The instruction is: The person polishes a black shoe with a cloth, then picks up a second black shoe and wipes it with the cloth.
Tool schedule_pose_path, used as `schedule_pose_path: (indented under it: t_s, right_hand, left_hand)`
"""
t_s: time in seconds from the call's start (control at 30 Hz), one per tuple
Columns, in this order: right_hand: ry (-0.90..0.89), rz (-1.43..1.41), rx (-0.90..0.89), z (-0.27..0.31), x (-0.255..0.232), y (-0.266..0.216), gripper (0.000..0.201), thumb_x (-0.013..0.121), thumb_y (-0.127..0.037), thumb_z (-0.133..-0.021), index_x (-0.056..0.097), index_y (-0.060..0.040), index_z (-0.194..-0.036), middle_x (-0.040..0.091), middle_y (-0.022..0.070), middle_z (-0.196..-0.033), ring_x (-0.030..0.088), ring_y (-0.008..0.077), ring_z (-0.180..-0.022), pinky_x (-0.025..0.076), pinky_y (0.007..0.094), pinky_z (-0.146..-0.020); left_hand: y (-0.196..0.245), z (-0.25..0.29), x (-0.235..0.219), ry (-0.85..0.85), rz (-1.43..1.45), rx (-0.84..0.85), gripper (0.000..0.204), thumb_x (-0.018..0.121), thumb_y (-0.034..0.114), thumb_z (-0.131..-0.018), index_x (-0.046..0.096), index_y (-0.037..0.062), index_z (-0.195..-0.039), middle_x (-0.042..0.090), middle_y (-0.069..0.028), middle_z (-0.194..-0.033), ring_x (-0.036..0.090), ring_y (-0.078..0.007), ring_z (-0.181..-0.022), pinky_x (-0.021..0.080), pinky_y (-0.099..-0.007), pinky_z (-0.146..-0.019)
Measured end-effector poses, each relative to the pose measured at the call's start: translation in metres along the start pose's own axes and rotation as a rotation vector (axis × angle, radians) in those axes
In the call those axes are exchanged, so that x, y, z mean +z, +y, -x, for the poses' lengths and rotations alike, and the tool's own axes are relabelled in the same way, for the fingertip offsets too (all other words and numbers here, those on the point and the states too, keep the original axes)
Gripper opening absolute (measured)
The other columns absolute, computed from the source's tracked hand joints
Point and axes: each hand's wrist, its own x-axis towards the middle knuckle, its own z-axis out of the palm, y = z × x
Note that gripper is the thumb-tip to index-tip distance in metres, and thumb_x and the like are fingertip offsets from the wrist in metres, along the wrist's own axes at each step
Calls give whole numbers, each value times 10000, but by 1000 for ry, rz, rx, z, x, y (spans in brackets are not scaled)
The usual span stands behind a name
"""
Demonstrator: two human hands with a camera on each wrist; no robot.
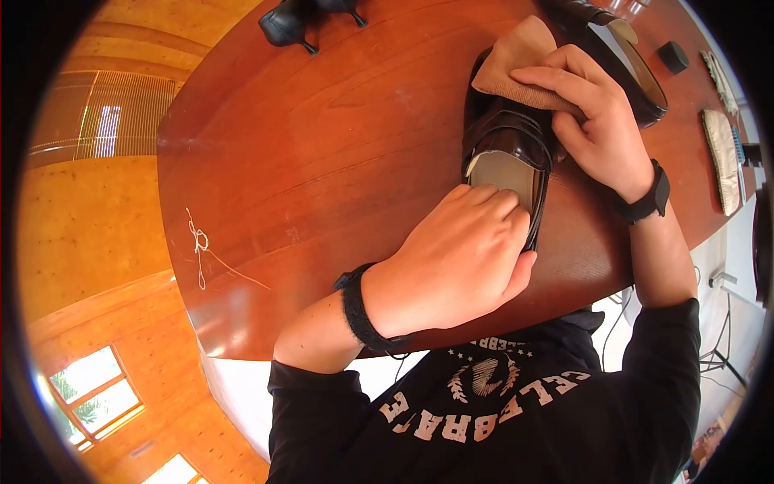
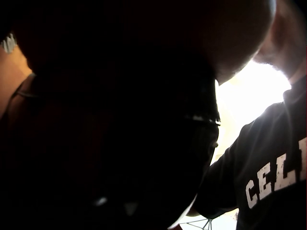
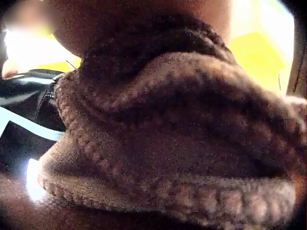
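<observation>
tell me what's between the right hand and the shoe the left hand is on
A brown cloth lies between the right hand and the dark shoe, as the head view shows.

Table: reddish-brown wood look, smooth, glossy. Shoe: black, leather-like, shiny, strap included; insole pale, matt. Cloth: brown, soft-looking, ribbed texture, matt. Shirt: black fabric, matt.
</observation>
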Motion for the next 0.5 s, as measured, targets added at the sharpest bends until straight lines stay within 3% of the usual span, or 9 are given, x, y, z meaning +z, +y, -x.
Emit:
schedule_pose_path:
  t_s: [0.27, 0.5]
  right_hand:
    - [132, 207, -51, 0, 9, 15, 532, 556, 137, -722, 678, -16, -1217, 621, 178, -1204, 613, 380, -1121, 501, 421, -967]
    - [91, 225, -17, 2, 12, 16, 503, 571, 117, -737, 689, -23, -1205, 636, 175, -1220, 613, 386, -1108, 508, 434, -968]
  left_hand:
    - [8, 1, -2, -16, -41, -47, 226, 691, 175, -852, 546, 2, -857, 557, -165, -862, 566, -367, -840, 443, -452, -767]
    - [13, 5, -10, -93, -93, -63, 301, 741, 242, -843, 556, 6, -846, 551, -156, -859, 564, -354, -827, 446, -439, -759]
